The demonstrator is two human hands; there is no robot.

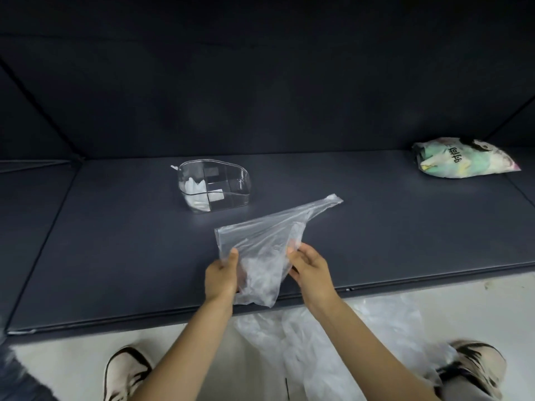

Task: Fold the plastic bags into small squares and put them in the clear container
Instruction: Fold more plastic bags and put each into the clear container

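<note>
Now both the left hand (221, 274) and right hand (308, 266) pinch a clear plastic bag (260, 241), mid-fold; next, probably flatten it on the worktop (115, 241).

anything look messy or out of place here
Yes. A loose heap of plastic bags lies on the pale floor beside the right shoe, below the dark mat's edge rather than on it. The clear container sits upright with white folded pieces inside.

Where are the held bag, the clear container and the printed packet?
Held bag (260, 235): head view, its flat upper panel.
Clear container (234, 180): head view, its right wall.
Printed packet (463, 159): head view, its printed face.
</note>
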